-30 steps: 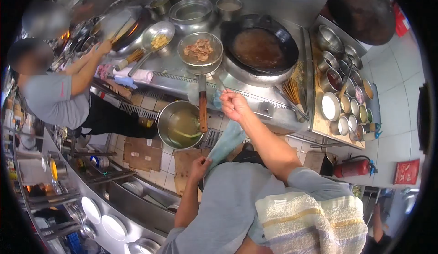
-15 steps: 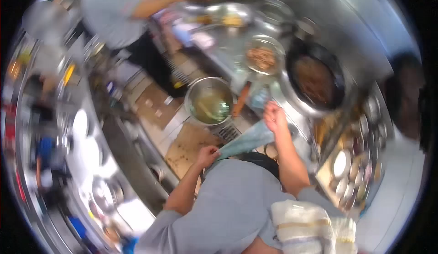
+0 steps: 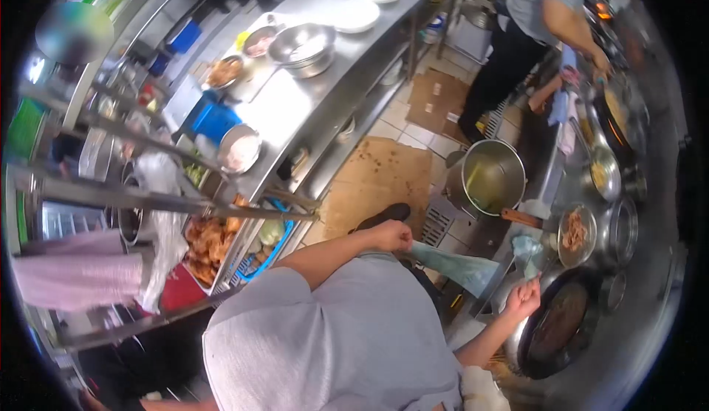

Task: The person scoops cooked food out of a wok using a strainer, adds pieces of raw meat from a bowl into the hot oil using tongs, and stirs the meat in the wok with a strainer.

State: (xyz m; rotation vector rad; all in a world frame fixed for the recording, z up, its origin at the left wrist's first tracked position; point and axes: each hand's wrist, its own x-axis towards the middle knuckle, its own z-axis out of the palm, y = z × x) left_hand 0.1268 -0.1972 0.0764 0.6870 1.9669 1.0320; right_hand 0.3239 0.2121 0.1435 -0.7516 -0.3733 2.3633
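Note:
My left hand [image 3: 394, 235] is closed in front of my waist, on the narrow end of a pale green cloth [image 3: 459, 266]. The cloth stretches out to the right and widens towards the counter edge. My right hand [image 3: 523, 298] is closed, with its fingertips together, beside a black wok [image 3: 563, 322] with dark brown contents. Just beyond those fingertips, a crumpled light-green rag [image 3: 526, 250] lies at the counter edge, its lower tip reaching down to them. I cannot make out whether the fingers grip it. A wooden handle [image 3: 522, 218] leads to a bowl-shaped utensil with meat pieces [image 3: 574, 232].
A large metal pot [image 3: 493, 178] with yellowish liquid stands beyond the cloth. A co-worker [image 3: 548, 12] stands at the stoves farther back. On the left, a steel counter [image 3: 284, 119] holds bowls and plates. Flattened cardboard [image 3: 377, 182] covers the floor tiles.
My view has turned left, so the wok and pot now appear farther right. The pale green cloth, earlier stretched up to my right hand, now ends short of it.

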